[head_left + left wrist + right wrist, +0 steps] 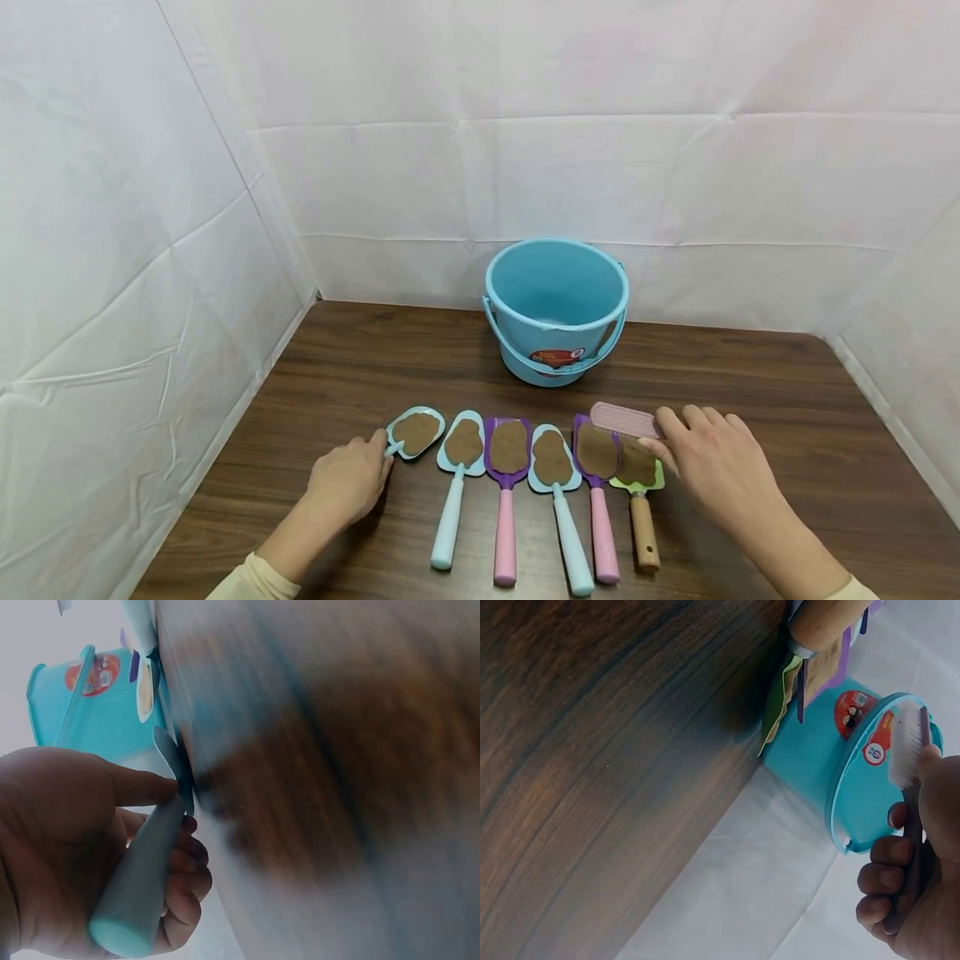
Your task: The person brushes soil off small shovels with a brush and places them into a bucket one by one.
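Note:
My left hand [348, 479] grips the handle of a light blue hand shovel [139, 881] at the left end of a row. Brown sandy material [417, 432] covers that shovel's blade. In my right hand [723, 462] is a pink brush [622, 419], held by its handle. White bristles [906, 746] show on it in the right wrist view. The brush is over the far edges of a purple shovel with a pink handle [603, 533] and a green shovel with a wooden handle [643, 533]. Whether the bristles touch them I cannot tell.
Between the hands lie more shovels bearing brown material: a light blue one [447, 521], a purple one with pink handle [506, 533] and another light blue one [572, 542]. Behind them a blue bucket [555, 333] stands on the wooden table [390, 350]. White cloth walls [562, 167] enclose the table.

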`<action>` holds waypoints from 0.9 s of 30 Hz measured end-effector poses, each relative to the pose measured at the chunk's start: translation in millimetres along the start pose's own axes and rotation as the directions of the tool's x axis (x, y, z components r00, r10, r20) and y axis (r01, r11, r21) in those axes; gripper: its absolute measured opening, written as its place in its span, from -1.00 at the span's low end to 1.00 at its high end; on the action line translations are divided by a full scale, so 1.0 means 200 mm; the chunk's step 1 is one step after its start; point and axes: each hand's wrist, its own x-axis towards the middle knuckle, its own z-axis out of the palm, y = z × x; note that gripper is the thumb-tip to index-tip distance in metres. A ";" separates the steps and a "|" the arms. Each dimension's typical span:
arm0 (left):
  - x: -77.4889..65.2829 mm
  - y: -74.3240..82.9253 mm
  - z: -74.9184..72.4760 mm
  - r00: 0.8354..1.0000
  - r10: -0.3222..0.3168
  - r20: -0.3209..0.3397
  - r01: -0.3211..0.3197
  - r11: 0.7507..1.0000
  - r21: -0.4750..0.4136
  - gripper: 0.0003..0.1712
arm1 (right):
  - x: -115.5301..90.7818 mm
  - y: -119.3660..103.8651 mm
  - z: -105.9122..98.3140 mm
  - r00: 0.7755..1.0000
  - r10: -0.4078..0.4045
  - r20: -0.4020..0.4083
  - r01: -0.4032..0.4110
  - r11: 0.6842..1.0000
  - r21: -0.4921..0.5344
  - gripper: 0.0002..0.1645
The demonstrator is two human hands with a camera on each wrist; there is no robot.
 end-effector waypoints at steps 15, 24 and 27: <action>0.00 -0.01 -0.03 0.959 0.123 -0.257 -0.084 0.984 0.157 -0.61 | -0.01 -0.01 -0.03 1.000 0.021 0.016 -0.021 1.000 0.004 -0.50; 0.03 0.05 -0.09 0.827 0.354 -0.438 -0.191 0.908 0.373 -0.57 | -0.01 -0.04 -0.05 1.000 0.015 0.018 -0.016 1.000 0.012 -0.52; 0.05 0.09 -0.10 0.813 0.393 -0.429 -0.211 0.886 0.413 -0.48 | 0.00 -0.06 -0.05 0.999 0.025 0.027 -0.025 1.000 0.017 -0.54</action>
